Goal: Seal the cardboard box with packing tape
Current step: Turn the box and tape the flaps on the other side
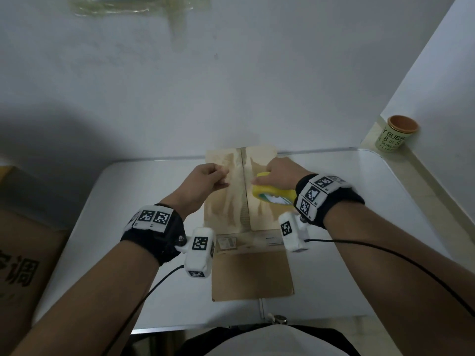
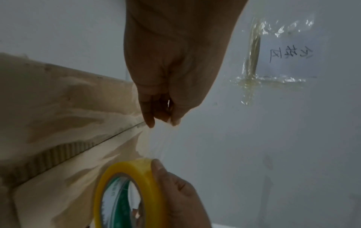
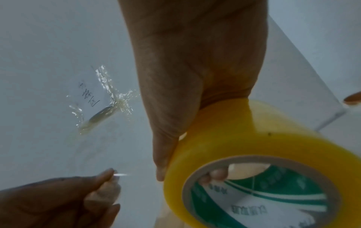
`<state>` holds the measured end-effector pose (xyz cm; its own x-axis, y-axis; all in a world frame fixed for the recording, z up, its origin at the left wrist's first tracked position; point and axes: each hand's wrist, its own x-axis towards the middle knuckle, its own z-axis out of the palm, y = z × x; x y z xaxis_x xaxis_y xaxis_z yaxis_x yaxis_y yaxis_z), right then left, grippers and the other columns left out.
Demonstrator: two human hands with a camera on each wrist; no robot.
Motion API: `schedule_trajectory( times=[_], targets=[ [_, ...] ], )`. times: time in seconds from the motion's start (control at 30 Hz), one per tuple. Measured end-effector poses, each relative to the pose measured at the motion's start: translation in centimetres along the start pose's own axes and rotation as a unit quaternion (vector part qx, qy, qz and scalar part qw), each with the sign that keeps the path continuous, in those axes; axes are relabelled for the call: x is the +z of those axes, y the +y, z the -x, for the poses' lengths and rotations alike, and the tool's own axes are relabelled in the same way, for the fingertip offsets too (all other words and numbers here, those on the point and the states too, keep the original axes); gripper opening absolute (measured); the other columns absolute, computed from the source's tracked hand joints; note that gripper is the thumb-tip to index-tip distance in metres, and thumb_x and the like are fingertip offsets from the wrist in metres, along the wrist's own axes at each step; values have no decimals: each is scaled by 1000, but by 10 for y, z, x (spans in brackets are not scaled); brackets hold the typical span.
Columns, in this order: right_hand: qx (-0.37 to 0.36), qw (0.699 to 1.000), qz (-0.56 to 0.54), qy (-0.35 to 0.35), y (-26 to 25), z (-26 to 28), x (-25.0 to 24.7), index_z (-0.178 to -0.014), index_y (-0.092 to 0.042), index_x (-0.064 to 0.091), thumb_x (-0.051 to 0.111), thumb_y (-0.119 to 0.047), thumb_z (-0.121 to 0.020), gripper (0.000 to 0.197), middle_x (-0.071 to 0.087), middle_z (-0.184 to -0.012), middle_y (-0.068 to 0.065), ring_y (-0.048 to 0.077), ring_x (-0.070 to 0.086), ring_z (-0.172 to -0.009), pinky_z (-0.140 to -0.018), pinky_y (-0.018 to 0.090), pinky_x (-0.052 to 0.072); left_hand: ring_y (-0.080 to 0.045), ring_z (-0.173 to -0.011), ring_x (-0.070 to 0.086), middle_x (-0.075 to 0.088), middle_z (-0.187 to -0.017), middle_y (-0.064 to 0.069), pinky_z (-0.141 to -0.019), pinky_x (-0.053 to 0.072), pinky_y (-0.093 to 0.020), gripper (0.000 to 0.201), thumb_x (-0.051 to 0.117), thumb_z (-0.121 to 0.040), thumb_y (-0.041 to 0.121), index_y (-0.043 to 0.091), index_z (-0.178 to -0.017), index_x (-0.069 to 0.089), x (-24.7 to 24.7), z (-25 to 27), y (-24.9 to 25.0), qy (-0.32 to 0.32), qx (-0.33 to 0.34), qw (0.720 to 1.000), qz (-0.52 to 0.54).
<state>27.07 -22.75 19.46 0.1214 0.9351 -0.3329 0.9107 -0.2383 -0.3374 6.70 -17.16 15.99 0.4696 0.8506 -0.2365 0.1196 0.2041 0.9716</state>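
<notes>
A closed cardboard box (image 1: pixel 232 201) stands on the white table, its centre seam (image 1: pixel 243 186) running away from me between two scuffed flaps. My right hand (image 1: pixel 279 176) grips a yellow roll of clear packing tape (image 1: pixel 270 192) over the right flap, with fingers through its core (image 3: pixel 216 174). My left hand (image 1: pixel 205 179) hovers over the left flap and pinches the free end of the tape (image 2: pixel 156 138), which stretches as a clear strip to the roll (image 2: pixel 126 189). In the right wrist view the left hand's fingertips (image 3: pixel 107 174) hold that end beside the roll (image 3: pixel 244 154).
The box sits against a white wall at the table's far edge (image 1: pixel 159 159). A green cup with an orange rim (image 1: pixel 397 133) stands on a ledge at the right. A large cardboard carton (image 1: pixel 23 253) stands left of the table. Old tape and a note (image 1: pixel 138 5) cling to the wall.
</notes>
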Motion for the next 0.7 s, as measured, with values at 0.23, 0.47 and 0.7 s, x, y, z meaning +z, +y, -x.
schedule_trajectory(
  times=[0.23,0.47,0.7],
  targets=[
    [-10,997,-40,-68,-1,4,2,-80,-10,57,51,-66,-83,57,56,-78,2,20,53,-78,-59,26,36,-14,-81,56,57,-83,-1,-88,52,-29,19,64,-92,26,8,-88,60,-21,-3,-7,-43,-58,997,12],
    [-37,884,-393,-251,1,24,4,-123,1,55,51,-27,-95,39,62,-118,18,30,59,-108,-91,34,48,-14,-77,53,56,-82,-5,-84,49,-29,13,62,-93,18,6,-86,61,-39,-12,-35,88,-66,991,-70],
    [-87,968,-130,-196,-20,28,2,-97,-13,63,64,-53,-82,42,61,-83,-5,14,57,-80,-91,36,45,-14,-70,57,58,-76,-7,-70,56,-19,11,55,-96,7,-1,-92,61,-34,-7,-45,96,-57,992,-60]
  ],
)
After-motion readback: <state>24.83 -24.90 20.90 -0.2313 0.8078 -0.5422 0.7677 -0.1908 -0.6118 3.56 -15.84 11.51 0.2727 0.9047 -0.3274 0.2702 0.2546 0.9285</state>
